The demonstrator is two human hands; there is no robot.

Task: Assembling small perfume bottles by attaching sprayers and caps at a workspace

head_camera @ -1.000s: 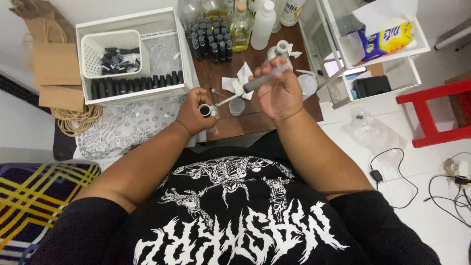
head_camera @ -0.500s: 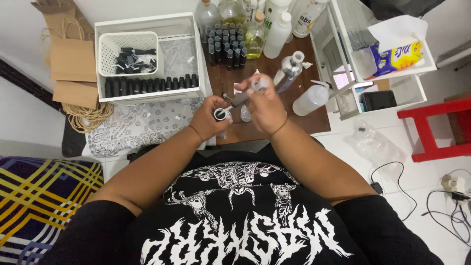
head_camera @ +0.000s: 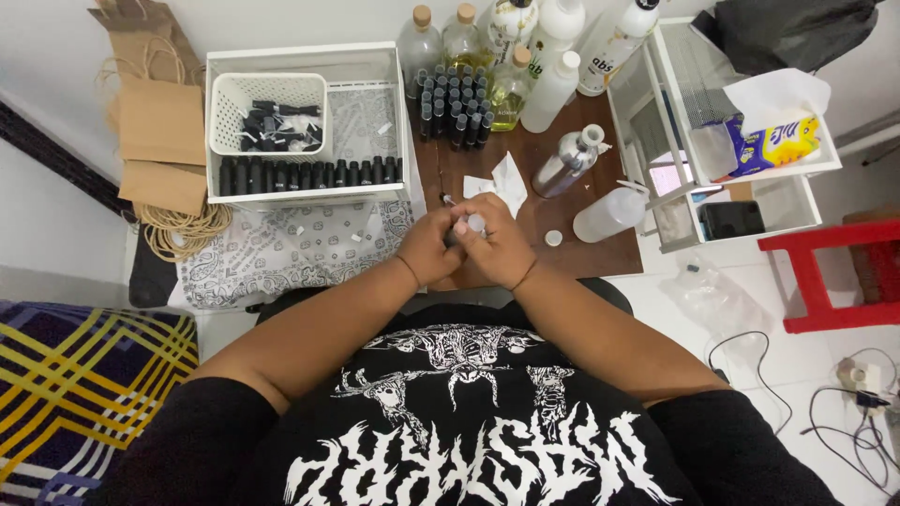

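Small clear vial [head_camera: 475,223] is clasped between left hand [head_camera: 428,249] and right hand [head_camera: 499,245] near the brown wooden table's [head_camera: 600,258] front edge; capping seems underway, firm twisting needed.

Bright, even indoor light over my desk, soft faint shadows beneath my forearms, mild glare on the white floor and plastic bottles [head_camera: 553,89], sharp focus throughout, wide-angle bending at the frame edges
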